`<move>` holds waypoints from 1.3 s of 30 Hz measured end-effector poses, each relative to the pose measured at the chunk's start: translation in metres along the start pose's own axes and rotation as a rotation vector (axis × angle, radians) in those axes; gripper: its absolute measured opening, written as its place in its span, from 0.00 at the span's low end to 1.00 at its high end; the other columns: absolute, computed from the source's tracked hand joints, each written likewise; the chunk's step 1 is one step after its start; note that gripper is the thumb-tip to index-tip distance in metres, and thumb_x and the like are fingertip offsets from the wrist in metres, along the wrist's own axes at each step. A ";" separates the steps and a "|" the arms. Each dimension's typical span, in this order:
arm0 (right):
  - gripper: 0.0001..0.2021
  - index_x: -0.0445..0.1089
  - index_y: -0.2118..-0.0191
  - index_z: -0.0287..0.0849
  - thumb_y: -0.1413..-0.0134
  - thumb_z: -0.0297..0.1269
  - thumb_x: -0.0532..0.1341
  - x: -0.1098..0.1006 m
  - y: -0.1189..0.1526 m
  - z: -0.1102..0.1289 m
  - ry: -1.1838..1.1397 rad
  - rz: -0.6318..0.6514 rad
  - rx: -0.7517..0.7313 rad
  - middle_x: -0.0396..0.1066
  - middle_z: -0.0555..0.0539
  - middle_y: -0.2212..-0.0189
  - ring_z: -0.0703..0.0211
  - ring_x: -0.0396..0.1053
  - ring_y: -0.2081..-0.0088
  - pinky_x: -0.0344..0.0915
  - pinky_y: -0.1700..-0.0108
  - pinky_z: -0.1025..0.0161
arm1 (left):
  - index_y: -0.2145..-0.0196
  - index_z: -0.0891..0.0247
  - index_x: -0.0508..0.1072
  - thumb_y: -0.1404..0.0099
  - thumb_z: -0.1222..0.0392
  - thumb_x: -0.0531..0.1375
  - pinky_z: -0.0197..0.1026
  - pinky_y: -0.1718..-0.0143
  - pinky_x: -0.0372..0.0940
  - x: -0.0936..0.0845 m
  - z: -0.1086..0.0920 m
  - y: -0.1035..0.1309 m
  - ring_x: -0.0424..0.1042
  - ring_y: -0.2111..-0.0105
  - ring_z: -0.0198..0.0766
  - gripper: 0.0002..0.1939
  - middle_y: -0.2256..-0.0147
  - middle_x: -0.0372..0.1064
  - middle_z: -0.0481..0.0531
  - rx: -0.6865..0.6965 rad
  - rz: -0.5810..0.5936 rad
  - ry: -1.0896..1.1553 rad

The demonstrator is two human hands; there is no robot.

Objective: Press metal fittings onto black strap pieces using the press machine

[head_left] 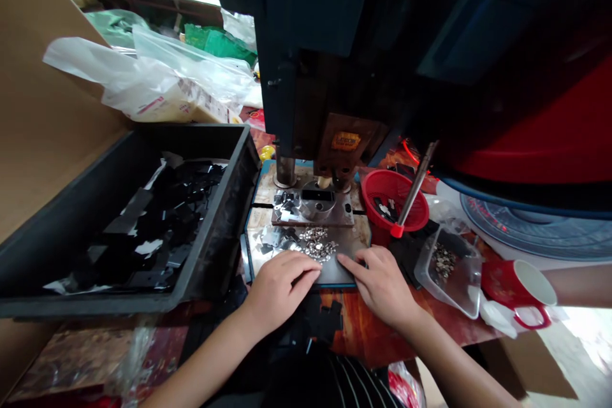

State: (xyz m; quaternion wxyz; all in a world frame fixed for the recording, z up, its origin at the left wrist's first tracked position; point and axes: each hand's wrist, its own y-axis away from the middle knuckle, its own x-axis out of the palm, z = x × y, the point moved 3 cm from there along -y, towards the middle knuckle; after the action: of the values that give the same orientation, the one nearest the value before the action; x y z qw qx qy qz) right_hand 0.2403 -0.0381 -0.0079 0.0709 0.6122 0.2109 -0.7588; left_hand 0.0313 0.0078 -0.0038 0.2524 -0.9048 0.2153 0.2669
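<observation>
Metal bits (319, 247) are lying in a loose, shiny pile on the press plate (347, 248), just in front of the die (335, 209), which is sitting at twelve o'clock from them. The left hand (281, 284) is reaching in from seven o'clock, palm down, its fingers bending and its thumb and index tips coming close together beside the pile; whether they are pinching anything, I cannot tell. The right hand (380, 280) is resting at four o'clock, loosely open, its index finger pointing toward the bits over the plate's near part, and is not visibly gripping anything. Silvery scraps (275, 239) are lying at nine o'clock, next to the pile. Farther out at nine, a black bin (210, 255) is holding dark and pale pieces. A red basket (421, 213) is standing at two o'clock, with a red-tipped rod (415, 188) slanting in front of it. Between three and four, a clear tray (461, 293) is holding more small metal pieces, and beyond it a red mug (502, 282) is standing on the bench (370, 331), another person's arm (583, 285) showing behind.
</observation>
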 end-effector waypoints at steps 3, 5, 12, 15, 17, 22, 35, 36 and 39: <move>0.16 0.67 0.48 0.41 0.40 0.28 0.51 0.000 0.003 0.000 -0.105 -0.074 0.046 0.68 0.43 0.62 0.55 0.62 0.60 0.61 0.54 0.55 | 0.63 0.59 0.73 0.34 0.61 0.55 0.42 0.61 0.67 -0.003 0.004 0.001 0.72 0.64 0.37 0.07 0.65 0.73 0.50 -0.083 -0.042 0.037; 0.15 0.68 0.50 0.41 0.39 0.30 0.52 0.001 0.003 0.000 -0.109 -0.095 0.062 0.68 0.43 0.62 0.55 0.63 0.60 0.62 0.53 0.54 | 0.59 0.59 0.73 0.34 0.61 0.55 0.41 0.61 0.68 -0.005 0.007 0.002 0.72 0.64 0.37 0.08 0.64 0.73 0.51 -0.133 -0.086 0.058; 0.14 0.69 0.50 0.48 0.42 0.35 0.57 0.011 0.020 0.010 -0.017 -0.157 -0.040 0.68 0.46 0.63 0.55 0.64 0.58 0.55 0.44 0.44 | 0.60 0.58 0.74 0.35 0.60 0.55 0.42 0.61 0.69 -0.008 0.010 0.002 0.72 0.62 0.38 0.09 0.63 0.73 0.52 -0.187 -0.143 0.137; 0.12 0.70 0.54 0.49 0.42 0.30 0.56 0.017 0.031 0.015 -0.030 -0.228 -0.028 0.69 0.48 0.67 0.57 0.65 0.61 0.56 0.44 0.46 | 0.62 0.58 0.75 0.36 0.59 0.57 0.40 0.63 0.69 -0.009 0.012 0.002 0.73 0.65 0.37 0.07 0.64 0.74 0.50 -0.262 -0.173 0.199; 0.10 0.71 0.58 0.47 0.42 0.29 0.56 0.017 0.029 0.018 -0.073 -0.252 0.001 0.69 0.48 0.69 0.58 0.65 0.63 0.58 0.46 0.49 | 0.63 0.59 0.75 0.37 0.58 0.58 0.39 0.64 0.69 -0.010 0.013 0.002 0.73 0.67 0.37 0.07 0.66 0.74 0.50 -0.327 -0.206 0.258; 0.07 0.71 0.66 0.44 0.41 0.34 0.56 -0.001 -0.020 0.015 -0.215 -0.338 0.152 0.69 0.47 0.70 0.57 0.65 0.64 0.61 0.57 0.56 | 0.62 0.61 0.74 0.40 0.56 0.60 0.39 0.66 0.70 -0.016 0.017 -0.007 0.74 0.68 0.38 0.10 0.67 0.74 0.50 -0.464 -0.283 0.422; 0.08 0.75 0.67 0.45 0.42 0.38 0.59 -0.009 -0.134 0.001 -0.070 -0.408 0.230 0.69 0.47 0.70 0.55 0.62 0.64 0.56 0.60 0.59 | 0.61 0.62 0.76 0.42 0.54 0.61 0.40 0.65 0.68 -0.040 0.023 -0.052 0.74 0.68 0.39 0.12 0.66 0.75 0.51 -0.473 -0.450 0.385; 0.08 0.75 0.66 0.46 0.42 0.38 0.58 -0.010 -0.132 0.002 -0.057 -0.403 0.194 0.69 0.47 0.70 0.55 0.62 0.63 0.56 0.59 0.59 | 0.61 0.62 0.76 0.41 0.55 0.61 0.39 0.64 0.68 -0.040 0.023 -0.054 0.74 0.68 0.38 0.12 0.66 0.75 0.50 -0.461 -0.458 0.375; 0.10 0.74 0.60 0.47 0.40 0.40 0.56 -0.016 -0.124 0.006 -0.022 -0.380 0.087 0.70 0.47 0.67 0.55 0.62 0.60 0.56 0.54 0.56 | 0.62 0.61 0.76 0.40 0.55 0.60 0.39 0.64 0.67 -0.039 0.025 -0.061 0.73 0.69 0.37 0.11 0.66 0.75 0.50 -0.427 -0.459 0.336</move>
State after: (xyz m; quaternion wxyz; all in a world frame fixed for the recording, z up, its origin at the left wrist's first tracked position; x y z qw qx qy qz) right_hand 0.1930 0.0692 0.0371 -0.0977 0.5554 0.2891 -0.7736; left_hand 0.0241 0.0794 0.0223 0.0720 -0.9932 -0.0159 0.0898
